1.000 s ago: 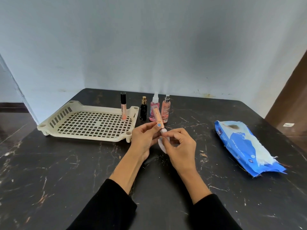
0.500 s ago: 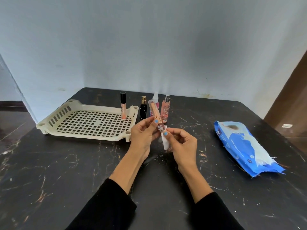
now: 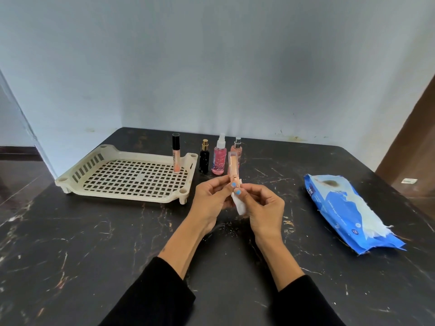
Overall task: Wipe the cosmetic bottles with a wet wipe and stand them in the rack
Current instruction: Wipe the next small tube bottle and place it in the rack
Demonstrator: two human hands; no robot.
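My left hand [image 3: 210,200] grips the lower end of a slim rose-gold cosmetic tube [image 3: 234,166], which stands nearly upright above the table. My right hand [image 3: 264,210] pinches a folded white wet wipe [image 3: 239,205] against the tube's base. A cream lattice rack [image 3: 128,175] lies at the left, with one lip gloss tube [image 3: 176,152] standing in its far right corner. Right of the rack stand a black bottle [image 3: 204,156], a pink spray bottle [image 3: 219,154] and a peach spray bottle [image 3: 237,146], partly hidden behind the held tube.
A blue pack of wet wipes [image 3: 345,212] lies at the right on the black marble table [image 3: 94,243], a torn white wipe hanging out. A pale wall runs behind the table. A brown door stands at the far right.
The tube has turned from leaning left to nearly upright. My hands have shifted slightly, and the wipe now sits lower, at the tube's base.
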